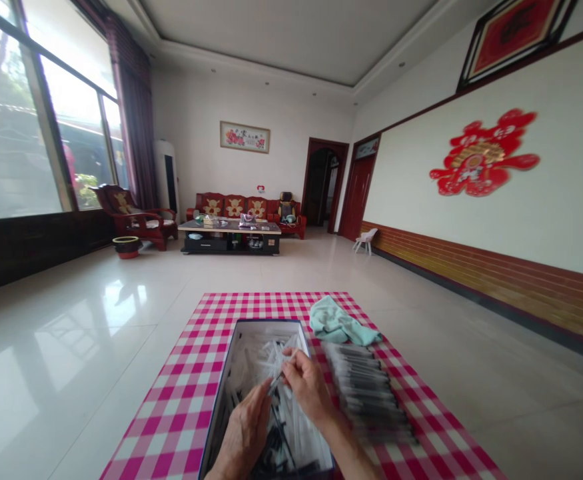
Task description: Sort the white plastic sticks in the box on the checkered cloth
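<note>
Both my hands meet over an open box (214, 393) with a dark blue rim, full of clear tubes and black pen parts. My left hand (247, 421) is closed, with a thin pen (275, 382) pinched at its fingertips. The fingers of my right hand (307, 385) are pinched on the upper part of the same pen, which is slim and partly clear; its details are blurred. To the right of the box lies a stack of pens (366, 387) with clear barrels and dark ends, side by side and smeared by motion.
A pale green cloth (340, 321) lies crumpled beyond the pens. Pink-and-white checked cloth (171, 407) covers the table. Farther off on the tiled floor stand a low coffee table (228, 230), a wooden sofa (291, 227), an armchair (141, 217) and a small white chair (366, 240).
</note>
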{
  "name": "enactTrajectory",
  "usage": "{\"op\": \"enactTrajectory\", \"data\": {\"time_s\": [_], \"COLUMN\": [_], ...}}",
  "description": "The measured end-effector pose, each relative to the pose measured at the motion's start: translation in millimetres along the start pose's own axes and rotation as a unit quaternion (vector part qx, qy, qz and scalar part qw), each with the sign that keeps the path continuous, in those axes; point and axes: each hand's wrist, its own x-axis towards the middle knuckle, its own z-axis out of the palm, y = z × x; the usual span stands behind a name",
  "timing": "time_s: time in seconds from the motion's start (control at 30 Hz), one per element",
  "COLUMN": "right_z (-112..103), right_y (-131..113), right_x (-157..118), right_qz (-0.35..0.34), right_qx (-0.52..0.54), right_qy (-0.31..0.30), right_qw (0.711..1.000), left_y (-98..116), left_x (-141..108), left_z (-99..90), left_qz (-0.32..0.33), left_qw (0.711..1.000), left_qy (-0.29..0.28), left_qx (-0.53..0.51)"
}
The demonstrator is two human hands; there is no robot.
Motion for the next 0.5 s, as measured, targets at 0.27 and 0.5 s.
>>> {"op": "enactTrajectory", "data": {"time_s": [0.27, 0.5], "right_z": [21.9, 12.1], "right_y": [9.7, 31.9], "right_x": [-11.2, -21.0], "right_qz": [-0.033, -0.055], "right_qx": [-0.008, -0.217], "right_qy": [0.069, -0.081], "right_qw": [0.997, 0.971], "left_y": [7.7, 11.5], "left_x": [4.5, 5.8], "left_z": [-10.2, -12.3], "left_qz": [-0.056, -0.1], "left_qw": [0.998, 0.995], "left_qy": [0.006, 0.006], "left_qx": [-0.003, 0.014]}}
